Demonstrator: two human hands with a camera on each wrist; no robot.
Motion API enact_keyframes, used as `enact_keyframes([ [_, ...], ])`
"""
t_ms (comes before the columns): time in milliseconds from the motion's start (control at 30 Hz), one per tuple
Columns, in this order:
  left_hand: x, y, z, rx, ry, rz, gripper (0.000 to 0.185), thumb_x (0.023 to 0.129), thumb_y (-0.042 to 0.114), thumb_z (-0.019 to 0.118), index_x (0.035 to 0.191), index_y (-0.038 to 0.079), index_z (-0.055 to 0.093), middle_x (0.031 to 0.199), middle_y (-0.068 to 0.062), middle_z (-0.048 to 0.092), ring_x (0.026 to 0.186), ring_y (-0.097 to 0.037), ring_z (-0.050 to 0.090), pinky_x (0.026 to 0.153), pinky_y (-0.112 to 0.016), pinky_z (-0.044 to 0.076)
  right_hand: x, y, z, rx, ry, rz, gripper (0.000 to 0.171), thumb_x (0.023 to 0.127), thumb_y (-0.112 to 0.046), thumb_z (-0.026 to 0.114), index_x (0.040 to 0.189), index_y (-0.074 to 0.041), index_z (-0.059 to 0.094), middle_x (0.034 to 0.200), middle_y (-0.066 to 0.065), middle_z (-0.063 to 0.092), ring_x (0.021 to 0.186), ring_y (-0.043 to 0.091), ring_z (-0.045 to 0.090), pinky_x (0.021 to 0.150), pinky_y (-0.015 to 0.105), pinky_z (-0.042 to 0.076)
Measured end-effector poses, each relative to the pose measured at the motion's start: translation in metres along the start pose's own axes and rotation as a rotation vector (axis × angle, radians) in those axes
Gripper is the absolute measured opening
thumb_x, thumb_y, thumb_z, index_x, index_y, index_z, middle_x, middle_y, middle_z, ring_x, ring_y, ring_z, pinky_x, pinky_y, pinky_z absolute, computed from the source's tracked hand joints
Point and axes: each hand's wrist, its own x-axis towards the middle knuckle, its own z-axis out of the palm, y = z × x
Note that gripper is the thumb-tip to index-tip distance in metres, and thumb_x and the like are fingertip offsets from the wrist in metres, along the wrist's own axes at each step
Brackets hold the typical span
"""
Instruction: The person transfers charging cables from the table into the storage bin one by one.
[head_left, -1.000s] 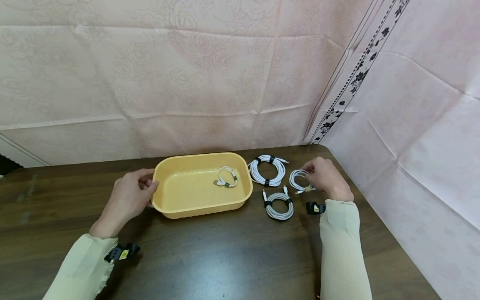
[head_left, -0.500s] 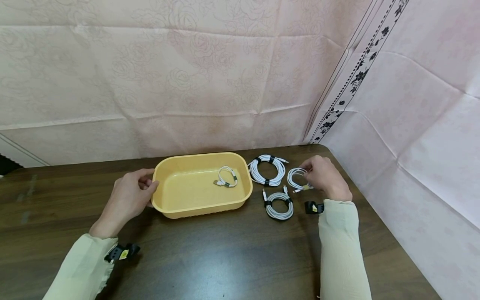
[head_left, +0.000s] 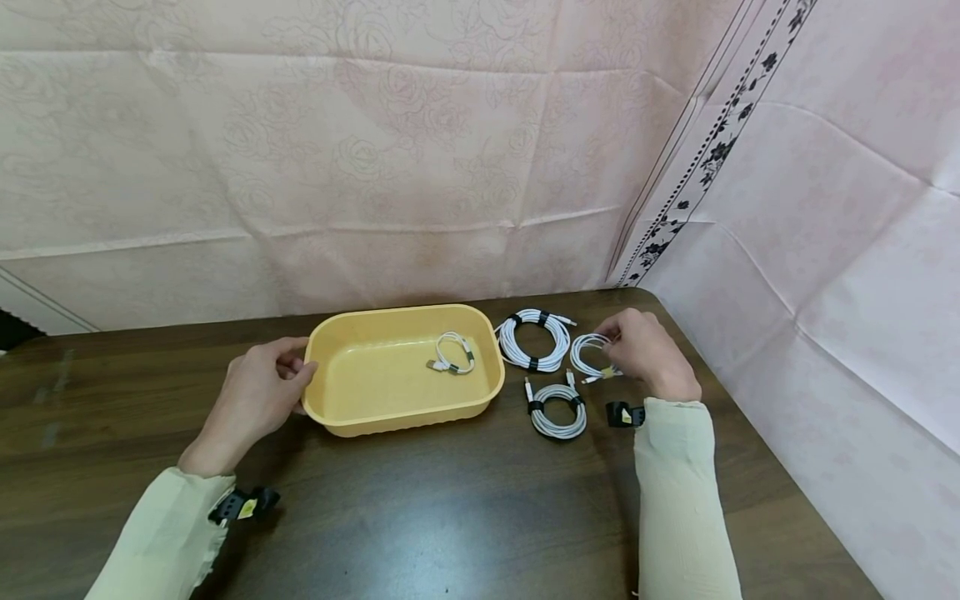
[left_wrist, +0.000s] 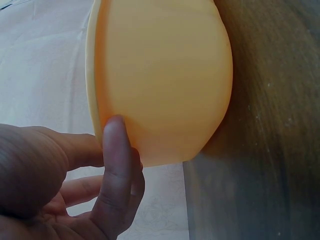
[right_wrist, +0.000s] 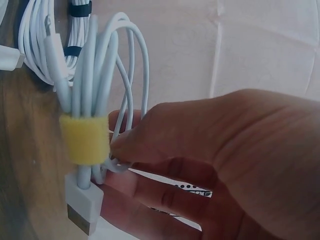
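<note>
Dark table (head_left: 450, 500), white coiled cable (head_left: 592, 357), yellow strap (right_wrist: 84, 139)

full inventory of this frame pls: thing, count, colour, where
tub: 1, yellow-orange, table centre, left end held
small cable coil: 1, white, dark tie, inside tub at its right
large cable coil: 1, white, black ties, on table right of tub
medium cable coil: 1, white, black ties, on table nearer the person
yellow-tied cable coil: 1, white, yellow band, in right hand
table: 1, dark wood
backdrop sheets: pink, floral, behind and to the right
left hand: grips tub's left rim
right hand: pinches yellow-tied cable coil
sleeves: 2, pale cream
</note>
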Motion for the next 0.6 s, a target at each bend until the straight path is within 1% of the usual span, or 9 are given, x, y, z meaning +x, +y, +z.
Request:
enact_keyframes([
  [167,0.0000,0.0002,0.0002,0.003,0.001,0.004,0.043,0.102,0.014,0.060,0.139,-0.007,0.055,0.100,-0.019,0.064,0.073,-0.018,0.064,0.052,-0.022,0.058,-0.0006,-0.0019,-0.0001,0.004,0.005,-0.002,0.030,0.091,0.000,0.056,0.112,-0.003,0.077,0.096,0.013,0.072,0.071,0.021,0.056,0.058,0.029,0.045],
  [367,0.0002,-0.0002,0.0003,0.008,0.002,0.010,0.043,0.102,0.014,0.060,0.139,-0.007,0.055,0.100,-0.019,0.064,0.075,-0.018,0.064,0.052,-0.022,0.058,0.0006,-0.0040,0.0008,0.004,0.017,-0.015,0.029,0.090,0.000,0.056,0.110,-0.003,0.077,0.094,0.012,0.072,0.069,0.020,0.056,0.058,0.028,0.045],
  [600,0.0003,-0.0006,0.0004,0.011,0.006,0.008,0.043,0.102,0.014,0.060,0.139,-0.008,0.055,0.100,-0.019,0.064,0.071,-0.017,0.064,0.052,-0.022,0.057,0.0014,-0.0074,0.0009,-0.008,0.029,-0.032,0.027,0.091,0.000,0.056,0.108,-0.004,0.078,0.092,0.011,0.071,0.068,0.020,0.056,0.058,0.029,0.046],
])
